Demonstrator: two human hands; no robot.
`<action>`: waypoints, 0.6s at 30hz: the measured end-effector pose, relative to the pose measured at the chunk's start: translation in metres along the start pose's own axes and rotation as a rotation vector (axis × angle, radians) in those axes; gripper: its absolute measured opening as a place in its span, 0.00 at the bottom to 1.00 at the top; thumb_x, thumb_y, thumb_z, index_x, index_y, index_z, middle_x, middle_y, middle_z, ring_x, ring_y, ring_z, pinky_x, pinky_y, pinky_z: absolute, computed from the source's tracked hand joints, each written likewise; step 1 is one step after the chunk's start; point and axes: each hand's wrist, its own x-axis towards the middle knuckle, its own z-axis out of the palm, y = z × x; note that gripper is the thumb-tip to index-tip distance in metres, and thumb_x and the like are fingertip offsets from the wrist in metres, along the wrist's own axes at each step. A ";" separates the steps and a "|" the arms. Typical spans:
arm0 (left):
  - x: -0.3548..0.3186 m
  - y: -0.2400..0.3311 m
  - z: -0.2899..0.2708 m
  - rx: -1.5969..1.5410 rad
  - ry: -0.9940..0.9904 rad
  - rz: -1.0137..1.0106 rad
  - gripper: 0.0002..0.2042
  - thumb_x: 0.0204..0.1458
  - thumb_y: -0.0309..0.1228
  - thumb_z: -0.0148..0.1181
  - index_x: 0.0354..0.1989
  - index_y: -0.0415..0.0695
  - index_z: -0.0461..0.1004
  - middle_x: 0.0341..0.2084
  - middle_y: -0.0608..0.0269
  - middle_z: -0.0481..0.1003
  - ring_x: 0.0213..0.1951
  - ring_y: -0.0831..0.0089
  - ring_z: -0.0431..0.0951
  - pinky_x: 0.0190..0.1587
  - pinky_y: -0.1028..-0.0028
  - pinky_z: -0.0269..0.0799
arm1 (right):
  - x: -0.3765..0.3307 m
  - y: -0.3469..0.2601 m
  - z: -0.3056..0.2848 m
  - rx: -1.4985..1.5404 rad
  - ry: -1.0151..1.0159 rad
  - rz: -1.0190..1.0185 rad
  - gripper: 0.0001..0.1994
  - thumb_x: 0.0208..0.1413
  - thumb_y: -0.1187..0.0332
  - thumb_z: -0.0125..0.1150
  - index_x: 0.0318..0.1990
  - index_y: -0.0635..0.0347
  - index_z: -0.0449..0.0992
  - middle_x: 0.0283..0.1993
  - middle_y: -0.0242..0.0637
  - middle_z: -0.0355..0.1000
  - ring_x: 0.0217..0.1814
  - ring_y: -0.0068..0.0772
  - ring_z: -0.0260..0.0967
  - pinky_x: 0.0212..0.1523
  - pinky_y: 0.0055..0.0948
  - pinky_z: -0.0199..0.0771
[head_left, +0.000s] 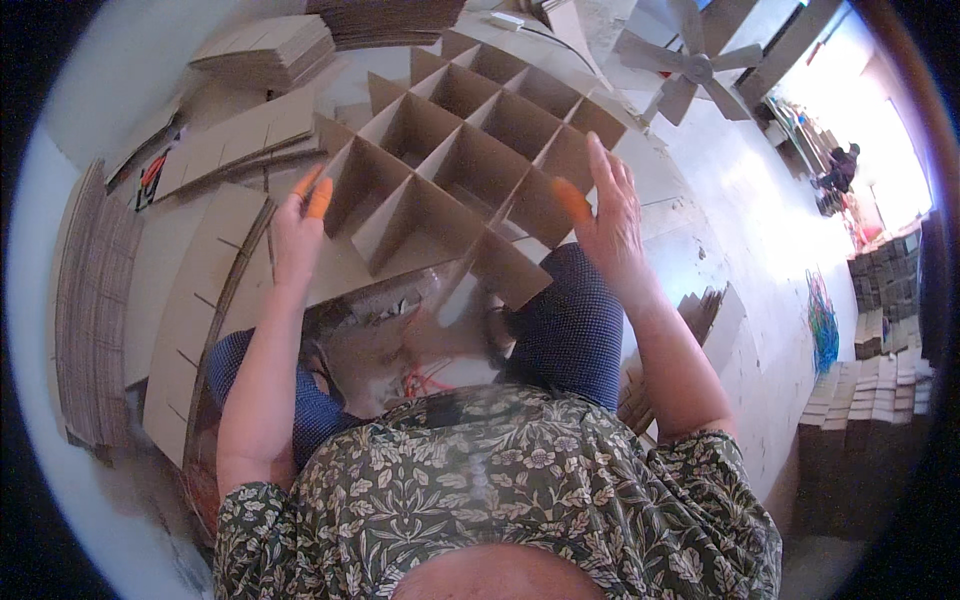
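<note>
A cardboard grid divider (470, 150) of crossed, interlocked strips stands opened out in front of me, tilted across the view, its cells facing up. My left hand (298, 225) is beside its left corner, with orange covers on the thumb and a finger. Those two are apart, and nothing shows between them. At the right side of the divider my right hand (612, 215) is open, fingers stretched out and the orange-covered thumb spread toward the cardboard. Whether either hand touches the divider I cannot tell for certain.
Slotted cardboard strips (205, 290) lie along my left, with a tall stack (95, 300) farther left. More flat stacks (265, 50) sit at the back. A fan (695, 68) stands back right. Piled cardboard (870, 390) is at the far right, and a person (838, 168) sits in the distance.
</note>
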 end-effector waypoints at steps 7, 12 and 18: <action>-0.056 0.014 0.070 -0.151 -0.500 0.149 0.29 0.62 0.41 0.46 0.66 0.39 0.49 0.56 0.58 0.67 0.56 0.74 0.66 0.57 0.77 0.61 | -0.008 -0.036 0.034 0.403 -0.484 0.405 0.52 0.41 0.42 0.68 0.62 0.77 0.52 0.46 0.66 0.70 0.52 0.57 0.69 0.51 0.42 0.69; -0.079 -0.013 0.108 -0.372 -0.760 0.102 0.33 0.62 0.46 0.43 0.69 0.44 0.39 0.60 0.58 0.62 0.59 0.67 0.63 0.59 0.70 0.58 | -0.023 -0.006 0.039 0.772 -0.381 0.553 0.34 0.44 0.70 0.63 0.60 0.72 0.59 0.45 0.55 0.73 0.47 0.50 0.72 0.48 0.37 0.71; -0.079 -0.050 0.078 0.002 -0.654 0.155 0.19 0.62 0.34 0.46 0.60 0.41 0.63 0.45 0.56 0.74 0.47 0.73 0.73 0.52 0.74 0.66 | -0.071 0.042 -0.081 0.680 0.122 0.708 0.23 0.44 0.83 0.54 0.52 0.71 0.69 0.47 0.40 0.73 0.48 0.32 0.69 0.48 0.29 0.70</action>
